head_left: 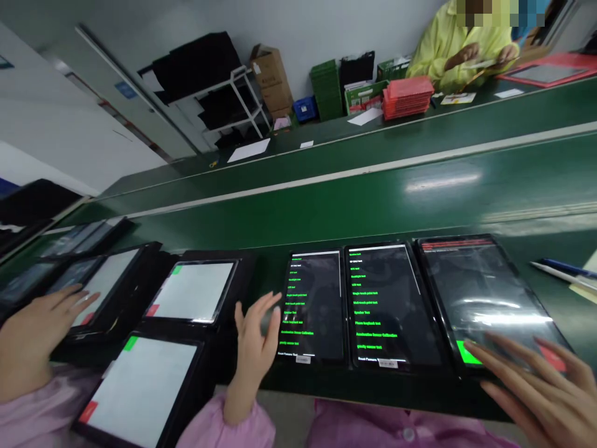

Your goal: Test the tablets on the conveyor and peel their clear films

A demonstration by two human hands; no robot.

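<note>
My left hand [255, 342] is open, its fingers apart and holding nothing, beside the left edge of a tablet [314, 305] whose dark screen lists green test lines. Right of that lies a second tablet [389, 305] with a similar green list. My right hand [545, 379] is spread over the lower part of a third tablet [485, 280], slightly blurred. One fingertip lies at the green square [470, 352] on its screen; whether it touches the glass I cannot tell. A red square [551, 358] shows between the fingers.
To the left, a co-worker's hand [41, 330] reaches over a white-screened tablet [109, 286]. Two more white-screened tablets [193, 291] [142, 386] lie nearby. Pens [564, 274] lie at the right. Across the green bench [280, 214], another person [443, 53] works near stacked red trays [407, 98].
</note>
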